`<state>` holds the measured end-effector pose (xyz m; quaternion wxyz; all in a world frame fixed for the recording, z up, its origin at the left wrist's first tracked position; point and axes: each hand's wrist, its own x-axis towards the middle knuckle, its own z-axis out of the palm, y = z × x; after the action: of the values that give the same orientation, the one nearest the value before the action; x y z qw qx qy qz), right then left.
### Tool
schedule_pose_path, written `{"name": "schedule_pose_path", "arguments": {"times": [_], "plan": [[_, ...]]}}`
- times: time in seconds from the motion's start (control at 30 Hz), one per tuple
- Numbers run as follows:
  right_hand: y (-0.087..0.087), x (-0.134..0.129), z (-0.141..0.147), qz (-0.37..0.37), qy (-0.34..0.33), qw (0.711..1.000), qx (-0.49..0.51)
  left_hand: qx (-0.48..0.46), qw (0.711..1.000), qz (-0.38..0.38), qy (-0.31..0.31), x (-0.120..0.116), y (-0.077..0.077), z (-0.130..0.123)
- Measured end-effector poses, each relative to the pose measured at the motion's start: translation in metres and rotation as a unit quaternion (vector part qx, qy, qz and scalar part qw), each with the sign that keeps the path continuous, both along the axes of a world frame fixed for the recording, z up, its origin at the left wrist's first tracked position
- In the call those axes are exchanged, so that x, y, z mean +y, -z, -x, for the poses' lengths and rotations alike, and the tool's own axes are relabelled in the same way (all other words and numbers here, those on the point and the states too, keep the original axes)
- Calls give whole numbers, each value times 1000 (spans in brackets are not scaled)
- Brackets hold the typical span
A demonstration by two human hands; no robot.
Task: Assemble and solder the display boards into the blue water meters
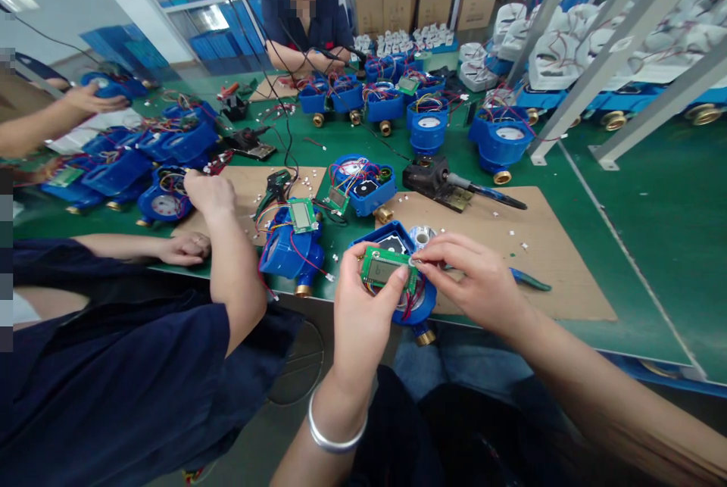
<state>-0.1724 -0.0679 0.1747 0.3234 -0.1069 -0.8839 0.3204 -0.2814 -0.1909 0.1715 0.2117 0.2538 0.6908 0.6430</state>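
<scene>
My left hand [366, 298] grips a green circuit board [383, 269] with a small grey display, thumb across its right end. At the board's right edge, my right hand [469, 275] pinches something small and pale that its fingertips mostly cover. Beneath the board sits a blue water meter [421, 311] with an open housing, red wires and a brass end. A roll of solder wire [422, 235] stands just behind the fingers. The blue-green handle of a tool [531, 279] shows beyond my right hand; the rest of it is hidden.
A soldering iron [482, 191] rests in its stand on cardboard [560, 260]. Another open meter [363, 188] lies ahead. At left, a co-worker's arm [219, 222] reaches among several meters. A person [307, 25] works opposite. Metal posts [613, 55] rise at right before white housings.
</scene>
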Motion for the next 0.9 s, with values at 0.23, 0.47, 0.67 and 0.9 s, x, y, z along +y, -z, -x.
{"name": "schedule_pose_path", "arguments": {"times": [0.23,0.47,0.67,0.9], "plan": [[6,4,1,-34,-18,999,34,29,1000,10,2,-1,1,1],[5,-2,-3,-11,3,998,66,127,992,22,-7,-4,2,-4],[14,-6,-16,175,-4,972,159,478,860,-171,49,-15,20,-13],[14,-10,-22,265,-26,945,191,608,768,-186,77,-21,19,-13]]}}
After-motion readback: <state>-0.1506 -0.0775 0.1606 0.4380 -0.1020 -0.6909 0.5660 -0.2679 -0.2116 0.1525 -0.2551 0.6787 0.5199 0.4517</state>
